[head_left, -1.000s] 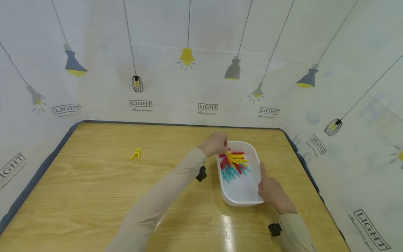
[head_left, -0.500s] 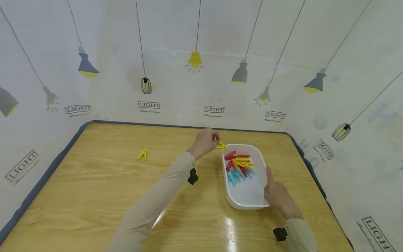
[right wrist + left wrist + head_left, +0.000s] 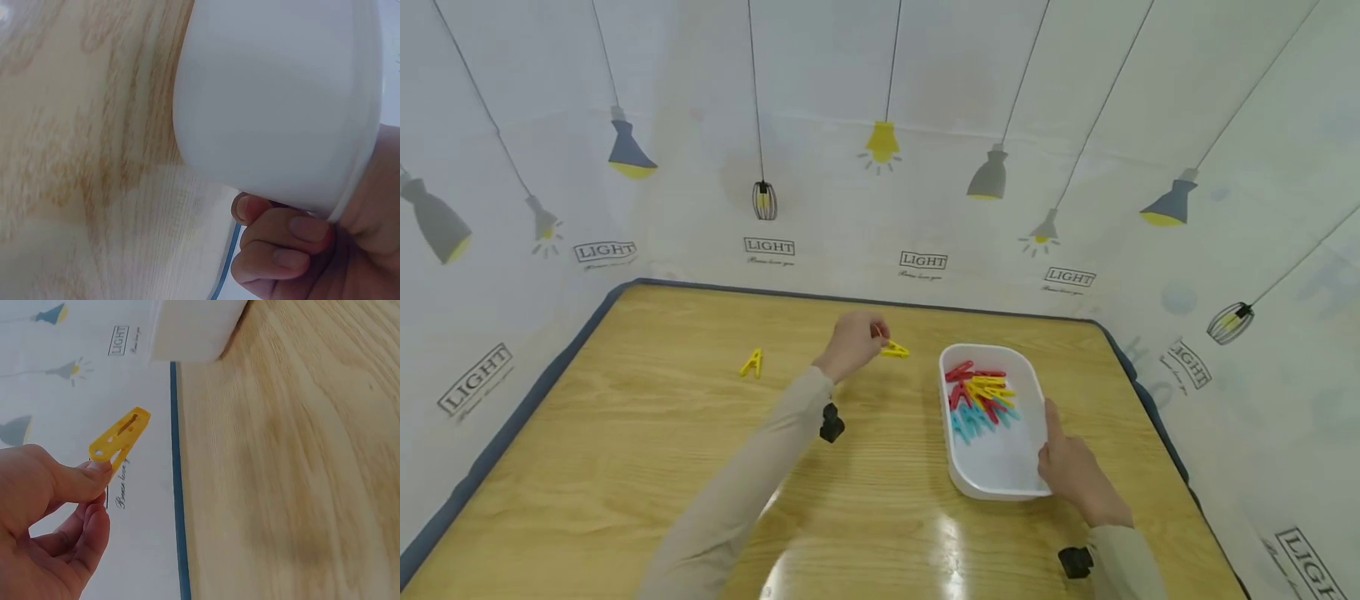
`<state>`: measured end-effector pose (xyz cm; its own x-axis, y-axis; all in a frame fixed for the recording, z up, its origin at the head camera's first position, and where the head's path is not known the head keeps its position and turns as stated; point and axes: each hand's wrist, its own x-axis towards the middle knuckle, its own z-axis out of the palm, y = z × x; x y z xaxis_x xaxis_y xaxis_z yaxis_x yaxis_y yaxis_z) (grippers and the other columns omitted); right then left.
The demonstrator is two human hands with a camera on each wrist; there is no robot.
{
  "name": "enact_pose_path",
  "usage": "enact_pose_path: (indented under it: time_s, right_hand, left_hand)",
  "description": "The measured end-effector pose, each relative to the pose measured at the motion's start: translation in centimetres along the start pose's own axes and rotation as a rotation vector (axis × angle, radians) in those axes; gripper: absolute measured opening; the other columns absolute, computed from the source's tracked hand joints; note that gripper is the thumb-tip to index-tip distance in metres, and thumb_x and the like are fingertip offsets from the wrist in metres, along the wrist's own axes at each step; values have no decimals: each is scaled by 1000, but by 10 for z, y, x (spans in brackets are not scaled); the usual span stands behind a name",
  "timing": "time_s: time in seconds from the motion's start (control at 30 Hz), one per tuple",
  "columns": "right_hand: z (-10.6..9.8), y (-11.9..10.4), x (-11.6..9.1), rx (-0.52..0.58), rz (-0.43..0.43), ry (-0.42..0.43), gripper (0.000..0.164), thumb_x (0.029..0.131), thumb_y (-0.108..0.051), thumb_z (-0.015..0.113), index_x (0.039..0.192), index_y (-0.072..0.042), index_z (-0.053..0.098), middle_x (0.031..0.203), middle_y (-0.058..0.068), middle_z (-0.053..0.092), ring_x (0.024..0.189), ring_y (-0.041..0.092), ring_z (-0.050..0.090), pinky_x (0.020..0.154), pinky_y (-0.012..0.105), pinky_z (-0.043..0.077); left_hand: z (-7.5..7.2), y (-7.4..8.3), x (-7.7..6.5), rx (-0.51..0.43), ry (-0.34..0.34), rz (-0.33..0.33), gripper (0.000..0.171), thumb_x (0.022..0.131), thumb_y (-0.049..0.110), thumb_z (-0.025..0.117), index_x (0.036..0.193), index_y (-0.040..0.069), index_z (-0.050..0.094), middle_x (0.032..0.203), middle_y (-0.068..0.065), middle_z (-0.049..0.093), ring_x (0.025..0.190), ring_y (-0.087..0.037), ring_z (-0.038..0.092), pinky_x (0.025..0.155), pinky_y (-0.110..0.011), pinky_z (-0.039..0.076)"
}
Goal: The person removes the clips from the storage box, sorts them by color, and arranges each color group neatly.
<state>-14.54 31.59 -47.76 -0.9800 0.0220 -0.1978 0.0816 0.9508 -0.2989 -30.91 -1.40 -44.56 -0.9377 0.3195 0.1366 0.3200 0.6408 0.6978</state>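
Note:
My left hand (image 3: 852, 343) pinches a yellow clothespin (image 3: 895, 350) above the table, left of the white plastic tub (image 3: 1000, 469). In the left wrist view, thumb and fingertips hold this clothespin (image 3: 122, 435) by one end, the other end pointing away. My right hand (image 3: 1077, 475) grips the tub's right side near its front corner; the right wrist view shows curled fingers (image 3: 275, 250) against the outer wall. Red clothespins (image 3: 961, 372), yellow clothespins (image 3: 988, 382) and light blue clothespins (image 3: 972, 423) lie heaped in the tub's left and back part. Another yellow clothespin (image 3: 752, 362) rests on the table farther left.
The wooden table (image 3: 587, 450) has a dark blue edge (image 3: 760, 292) along its back and sides. A white wall covering (image 3: 820, 183) printed with hanging lamps surrounds it. Each wrist wears a small black device (image 3: 831, 423).
My left hand has lifted a yellow clothespin out of the tub and carried it left past the rim. The right hand keeps its grip on the tub. The head view has shifted slightly.

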Motion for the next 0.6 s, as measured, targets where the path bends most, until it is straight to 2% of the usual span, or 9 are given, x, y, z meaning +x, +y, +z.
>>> enact_pose_path:
  time_s: [0.3,0.6]
  right_hand:
    - [1,0,-2,2,-27,9,70,100,-6,45,155,6,4,71,13,57,57,19,48,55,32,39]
    - [1,-1,-2,10,-28,2,70,100,-7,44,155,6,3,68,10,53,56,18,48,54,31,39]
  left_hand:
    - [-19,-36,-19,-15,42,-112,3,94,7,67,96,5,69,93,-10,69,83,-22,64,71,-32,55]
    - [-39,-77,-43,40,148,-193,10,91,4,64,96,1,72,94,-14,71,82,-26,65,75,-38,54]
